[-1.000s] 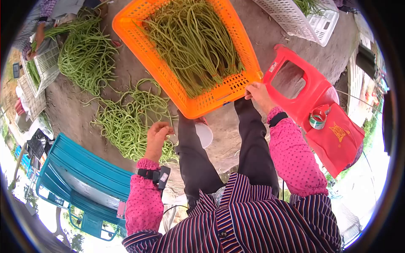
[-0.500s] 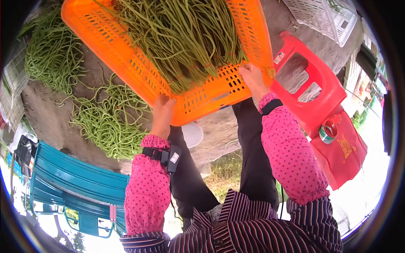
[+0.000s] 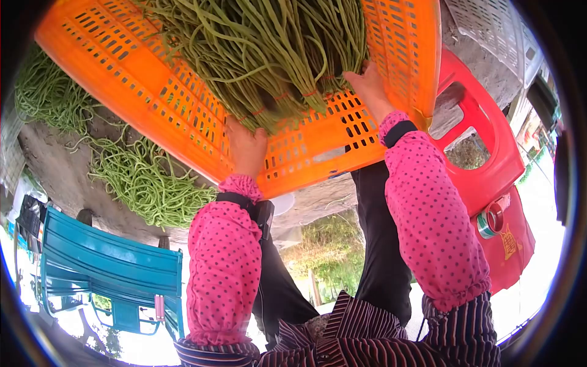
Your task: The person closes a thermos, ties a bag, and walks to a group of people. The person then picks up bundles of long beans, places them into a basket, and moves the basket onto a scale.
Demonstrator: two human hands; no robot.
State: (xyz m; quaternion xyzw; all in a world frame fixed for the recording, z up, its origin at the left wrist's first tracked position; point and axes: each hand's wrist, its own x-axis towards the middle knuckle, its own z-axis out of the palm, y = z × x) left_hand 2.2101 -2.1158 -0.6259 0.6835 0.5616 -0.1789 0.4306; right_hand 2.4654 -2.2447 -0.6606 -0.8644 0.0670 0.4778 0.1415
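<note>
Change within the last second: left hand (image 3: 246, 145) brought from outside the crate, over the near rim, to the inner face of the near wall; right hand (image 3: 370, 90) shifted from the rim to the inner side. Consequence, by judgement: both hands now placed at the load.

Orange crate (image 3: 406, 55) across upper centre of frame, larger in view than before. Long green beans (image 3: 263, 55) inside, ends toward the near wall, some gathered by reddish bands (image 3: 310, 94).

Left hand: blurred at the bean ends, fingers largely hidden, grip impossible to tell. Right hand: against the bundle ends at upper centre-right, fingertips partly hidden; pinching or merely touching, impossible to tell.

Edges: near rim above dark trousers (image 3: 382, 238); right corner just beside the red stool (image 3: 504, 159); left wall alongside loose beans (image 3: 153, 189) on the ground, lower left. Room for movement: slotted wall strip between both hands; less toward the stool side.
</note>
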